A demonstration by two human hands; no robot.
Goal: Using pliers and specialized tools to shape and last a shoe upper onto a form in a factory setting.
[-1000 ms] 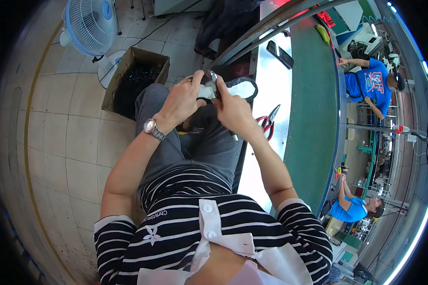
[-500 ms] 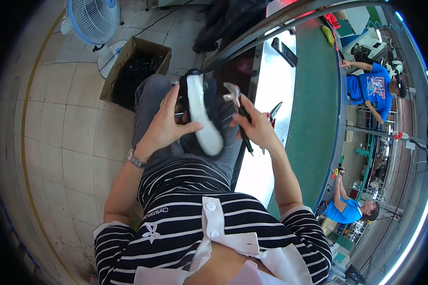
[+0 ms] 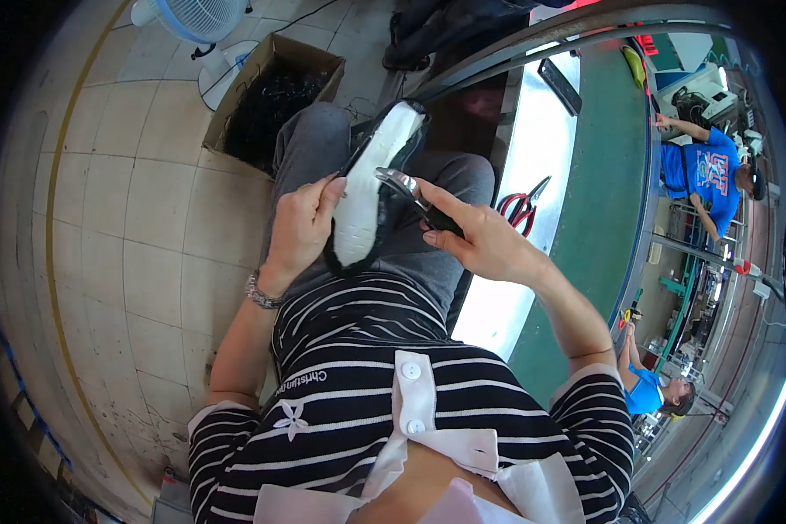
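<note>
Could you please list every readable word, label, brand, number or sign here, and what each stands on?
Striped shirt: pale lettering, upside down in the view; wording not copied.
Co-worker's blue T-shirt: large printed lettering; likewise not copied.
Shoe: no lettering that I can make out.
Cardboard box: any marks are too blurred to read.

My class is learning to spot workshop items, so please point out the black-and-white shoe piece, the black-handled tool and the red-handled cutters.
Shoe piece [image 3: 364,192]: head view, middle of its white surface.
Black-handled tool [image 3: 399,181]: head view, on its metal head.
Red-handled cutters [image 3: 529,201]: head view, where handles meet blades.
</note>
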